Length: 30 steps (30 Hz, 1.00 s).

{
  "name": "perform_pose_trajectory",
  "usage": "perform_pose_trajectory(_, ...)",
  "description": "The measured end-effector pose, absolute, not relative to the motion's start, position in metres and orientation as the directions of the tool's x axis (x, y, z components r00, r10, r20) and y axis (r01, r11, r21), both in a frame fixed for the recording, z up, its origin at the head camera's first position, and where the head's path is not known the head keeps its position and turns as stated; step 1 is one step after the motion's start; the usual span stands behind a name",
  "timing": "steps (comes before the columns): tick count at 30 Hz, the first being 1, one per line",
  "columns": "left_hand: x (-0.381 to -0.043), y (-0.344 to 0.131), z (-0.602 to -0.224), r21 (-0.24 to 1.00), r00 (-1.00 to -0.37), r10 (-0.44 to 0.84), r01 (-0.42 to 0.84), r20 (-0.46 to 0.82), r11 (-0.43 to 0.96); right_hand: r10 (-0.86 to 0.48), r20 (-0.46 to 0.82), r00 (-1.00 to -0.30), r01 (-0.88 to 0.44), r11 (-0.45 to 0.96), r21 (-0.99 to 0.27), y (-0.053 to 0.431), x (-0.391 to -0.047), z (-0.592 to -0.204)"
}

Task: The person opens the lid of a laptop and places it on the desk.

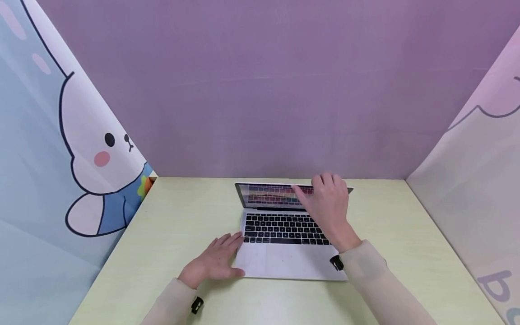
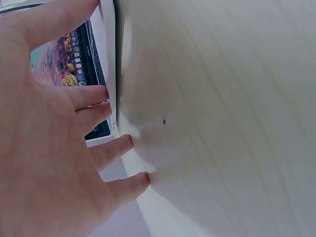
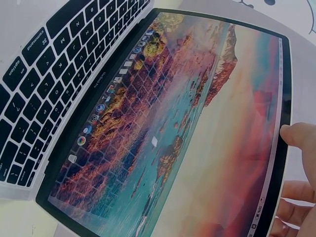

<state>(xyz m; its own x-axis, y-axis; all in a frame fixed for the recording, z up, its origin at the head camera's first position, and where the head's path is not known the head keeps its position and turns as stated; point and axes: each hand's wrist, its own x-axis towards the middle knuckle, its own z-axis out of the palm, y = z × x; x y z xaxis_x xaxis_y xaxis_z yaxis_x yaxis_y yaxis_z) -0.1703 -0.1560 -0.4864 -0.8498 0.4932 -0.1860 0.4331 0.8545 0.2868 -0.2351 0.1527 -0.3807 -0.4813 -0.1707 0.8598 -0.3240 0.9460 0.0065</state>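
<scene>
A silver laptop [image 1: 284, 262] with black keys stands unfolded on the table, its screen [image 1: 266, 195] lit with a colourful coastal picture. At the upper right of that screen, my right hand [image 1: 330, 205] pinches the lid's top edge. In the right wrist view the thumb [image 3: 298, 134] lies on the black bezel, and the other fingers [image 3: 291, 212] go behind the lid. My left hand [image 1: 217, 259] rests at the left side of the laptop's base with its fingers spread. From the left wrist, its thumb and some fingertips are right at the base's edge, the others at the tabletop.
Pale wood-grained table [image 1: 183, 212] surrounds the laptop. A purple cloth wall [image 1: 260, 90] rises behind the table's back edge. Printed cloth panels stand on both sides, the left one [image 1: 36, 180] with a cartoon rabbit. Small black clips [image 1: 197, 305] hang at both cuffs.
</scene>
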Motion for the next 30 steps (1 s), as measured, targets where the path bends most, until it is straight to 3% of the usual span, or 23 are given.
perform_pose_trajectory(30,-0.171,-0.156,-0.488,0.285,-0.849,0.494,0.434,-0.188,0.855,-0.152,0.862,-0.483,-0.273,0.962,0.016,0.150,-0.262,-0.379)
